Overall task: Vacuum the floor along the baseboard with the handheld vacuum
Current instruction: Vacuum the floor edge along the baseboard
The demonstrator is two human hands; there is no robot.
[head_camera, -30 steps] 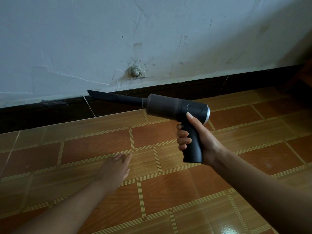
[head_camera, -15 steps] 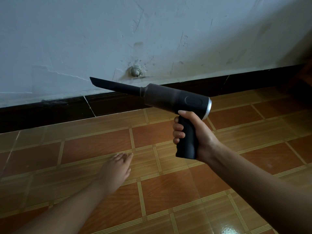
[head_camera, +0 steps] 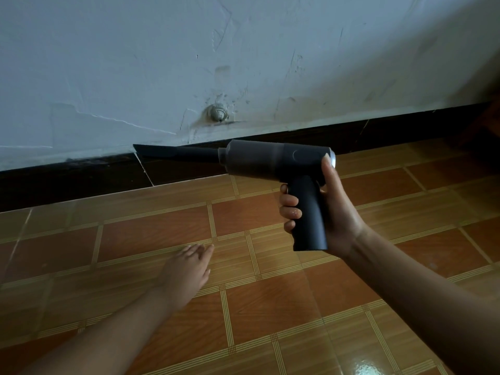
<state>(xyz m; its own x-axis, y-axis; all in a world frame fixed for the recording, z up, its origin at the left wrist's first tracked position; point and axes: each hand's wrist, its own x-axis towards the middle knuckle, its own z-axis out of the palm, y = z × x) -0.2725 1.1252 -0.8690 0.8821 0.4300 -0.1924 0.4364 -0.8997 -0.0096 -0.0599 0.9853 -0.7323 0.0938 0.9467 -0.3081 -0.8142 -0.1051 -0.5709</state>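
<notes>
Right hand (head_camera: 335, 220) clamped round vacuum (head_camera: 273, 163) handle, nozzle (head_camera: 176, 152) aimed frame-left along baseboard (head_camera: 67, 177), off floor (head_camera: 270, 307). Left hand (head_camera: 186, 272) flat on floor, fingers straight: likely bracing the lean.

right hand (head_camera: 334, 212): grips the handheld vacuum (head_camera: 278, 169) by its handle, thumb up at the rear
nozzle (head_camera: 173, 152): points left, against the black baseboard (head_camera: 81, 174)
left hand (head_camera: 186, 269): flat on the tiled floor (head_camera: 151, 234)
wall (head_camera: 189, 50): cracked white paint
</notes>
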